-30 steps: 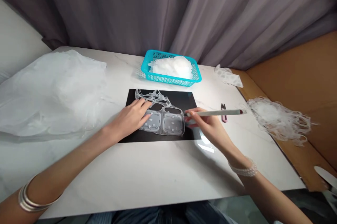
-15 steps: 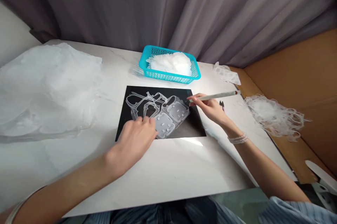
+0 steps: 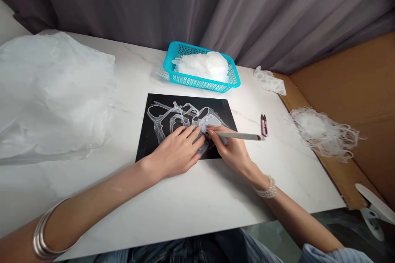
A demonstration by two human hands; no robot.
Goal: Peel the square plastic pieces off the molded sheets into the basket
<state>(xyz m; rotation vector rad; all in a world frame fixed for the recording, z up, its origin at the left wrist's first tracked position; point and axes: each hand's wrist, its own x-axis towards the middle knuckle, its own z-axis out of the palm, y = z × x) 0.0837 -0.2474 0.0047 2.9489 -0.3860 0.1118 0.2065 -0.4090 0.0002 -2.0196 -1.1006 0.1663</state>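
A translucent cut-out sheet (image 3: 163,115) with openings and small raised pieces lies on a black mat (image 3: 143,143). My left hand (image 3: 177,150) rests palm down on the sheet's lower part, its fingers spread, and hides some of it. My right hand (image 3: 231,147) grips a slim pale pen-like tool (image 3: 240,135) with a dark red end. The tool's tip is at the sheet, just right of my left fingertips; the exact contact is hidden. Small pink-handled snips (image 3: 264,125) lie to the right of the mat.
A blue basket (image 3: 200,83) of white pieces stands behind the mat. A large clear plastic bag (image 3: 52,94) covers the table's left. At the right are a perforated translucent sheet (image 3: 270,82), a tangle of translucent scraps (image 3: 324,131) and a cardboard panel (image 3: 348,86).
My left hand has moved right and flattened with fingers spread over the sheet. My right hand has brought the tool left and down over the sheet, uncovering the snips.
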